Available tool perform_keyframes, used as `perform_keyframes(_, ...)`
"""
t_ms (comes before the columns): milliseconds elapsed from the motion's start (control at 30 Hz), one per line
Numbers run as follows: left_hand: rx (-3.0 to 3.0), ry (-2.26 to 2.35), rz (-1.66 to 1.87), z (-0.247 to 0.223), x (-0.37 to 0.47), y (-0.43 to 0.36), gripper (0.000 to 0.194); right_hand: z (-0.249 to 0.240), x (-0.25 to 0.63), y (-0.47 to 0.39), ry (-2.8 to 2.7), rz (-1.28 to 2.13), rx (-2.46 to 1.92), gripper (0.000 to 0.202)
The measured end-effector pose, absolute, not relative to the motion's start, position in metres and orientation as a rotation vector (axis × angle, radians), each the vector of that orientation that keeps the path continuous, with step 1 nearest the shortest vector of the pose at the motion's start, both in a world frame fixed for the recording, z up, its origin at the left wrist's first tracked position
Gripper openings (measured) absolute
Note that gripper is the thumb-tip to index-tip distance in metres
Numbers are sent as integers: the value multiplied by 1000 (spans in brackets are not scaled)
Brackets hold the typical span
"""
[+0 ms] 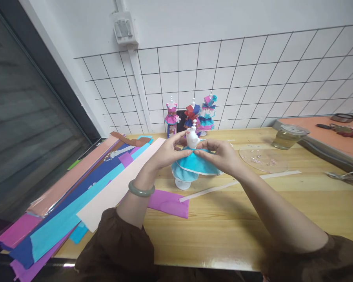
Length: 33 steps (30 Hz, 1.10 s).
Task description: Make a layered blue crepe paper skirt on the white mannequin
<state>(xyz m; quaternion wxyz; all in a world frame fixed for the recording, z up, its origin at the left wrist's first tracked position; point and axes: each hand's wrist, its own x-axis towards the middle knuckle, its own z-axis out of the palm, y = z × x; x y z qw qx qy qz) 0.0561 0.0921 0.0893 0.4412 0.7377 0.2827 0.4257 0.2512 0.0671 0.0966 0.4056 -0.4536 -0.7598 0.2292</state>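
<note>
A small white dress-form mannequin (193, 137) stands upright on its round base in the middle of the table. Around its waist lies a layered blue skirt (197, 163) with a pale edge. My left hand (172, 150) pinches the skirt's waist from the left, thumb at the front. From the right, my right hand (219, 156) pinches the same waist, its thumb close to the other one. The fingers behind the mannequin are partly hidden. A long pale strip (214, 191) and a purple sheet (170, 203) lie just in front of the base.
Several dressed mannequins (207, 113) stand by the tiled wall. Coloured sheets (76, 203) are piled at the left. To the right are a clear dish with beads (263, 159), a cup of liquid (288, 137) and keys (345, 129) on an orange surface.
</note>
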Motion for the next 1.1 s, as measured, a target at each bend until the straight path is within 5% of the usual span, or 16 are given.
perform_keyframes(1100,1934,768,1084,88,58,92,66,95,256,68,-1963,478,-1075,22)
